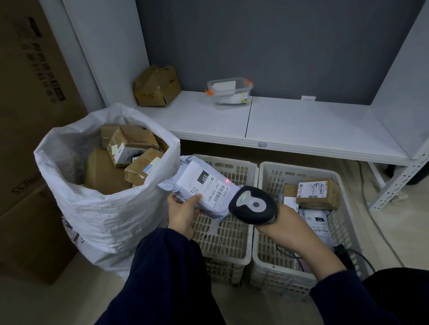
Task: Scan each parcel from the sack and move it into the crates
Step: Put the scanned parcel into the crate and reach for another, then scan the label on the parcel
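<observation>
Just the one camera, riding on my head, wide-angle and tipped forward and down. My left hand (182,213) and right hand (287,225) sit close under the lens, mid-frame, with my sleeves (165,278) filling the bottom edge. The sack (98,214) comes in left of my left hand. Beyond both hands, the crates (266,169) and shelf (306,126) stretch away upward.

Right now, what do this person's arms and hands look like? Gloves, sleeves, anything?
The left hand and right hand are bare, with no gloves, rings or watch showing. The left sleeve and right sleeve are long, dark navy, plain, reaching the wrists.
</observation>
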